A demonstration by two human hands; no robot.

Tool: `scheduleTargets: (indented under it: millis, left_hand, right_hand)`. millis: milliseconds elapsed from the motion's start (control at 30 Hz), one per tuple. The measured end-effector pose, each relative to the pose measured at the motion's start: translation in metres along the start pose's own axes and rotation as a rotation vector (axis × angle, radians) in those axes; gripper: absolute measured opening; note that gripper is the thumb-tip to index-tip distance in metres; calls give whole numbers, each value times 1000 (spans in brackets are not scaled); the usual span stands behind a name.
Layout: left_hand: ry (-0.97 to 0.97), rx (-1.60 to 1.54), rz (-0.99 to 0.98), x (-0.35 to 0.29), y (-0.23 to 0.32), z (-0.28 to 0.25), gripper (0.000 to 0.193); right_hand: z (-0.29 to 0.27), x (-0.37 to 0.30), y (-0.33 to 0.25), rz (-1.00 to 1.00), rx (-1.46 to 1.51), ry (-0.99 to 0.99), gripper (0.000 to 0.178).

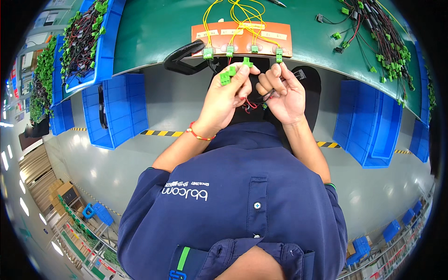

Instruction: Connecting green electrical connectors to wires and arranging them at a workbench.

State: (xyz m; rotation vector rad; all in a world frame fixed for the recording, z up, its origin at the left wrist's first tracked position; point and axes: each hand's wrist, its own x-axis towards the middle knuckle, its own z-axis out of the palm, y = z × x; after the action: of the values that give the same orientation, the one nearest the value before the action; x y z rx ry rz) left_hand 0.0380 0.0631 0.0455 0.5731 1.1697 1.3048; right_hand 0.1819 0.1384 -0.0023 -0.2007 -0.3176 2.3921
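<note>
My left hand (227,95) is closed around several green terminal connectors (226,78), which stick out past the thumb and fingertips. Red and black wires (252,105) hang below, between my hands. My right hand (285,93) has its fingers curled, and a dark wire (269,95) runs into them. Its thumb and index fingertip are just below a green connector (279,56) at the right of an orange board (241,29). More green connectors (208,52) sit along that board's near edge, with yellow wires (242,14) rising from it. What lies between my right fingertips is hidden.
The board sits at the near edge of a green table (161,30). Left of it is a black curved armrest (184,58). A blue bin of wired connectors (84,42) stands far left; a wire bundle (380,37) lies at right. Blue crates (116,109) flank me below.
</note>
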Motion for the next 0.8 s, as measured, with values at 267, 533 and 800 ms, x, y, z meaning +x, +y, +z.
scheduleTargets:
  millis: [267,533,800]
  left_hand:
    - [-167,-507,-292,-4,5,0,28]
    - [-218,-754,-336,16,-7,1,24]
    - [-272,-1050,-350,20,-14,9,23]
  right_hand:
    - [-9,6,-6,-49,-107,-37,36]
    - [-3,-8,-24,-122,-781,340,27]
    - [-22,-39,-26,-115,-365,265,27]
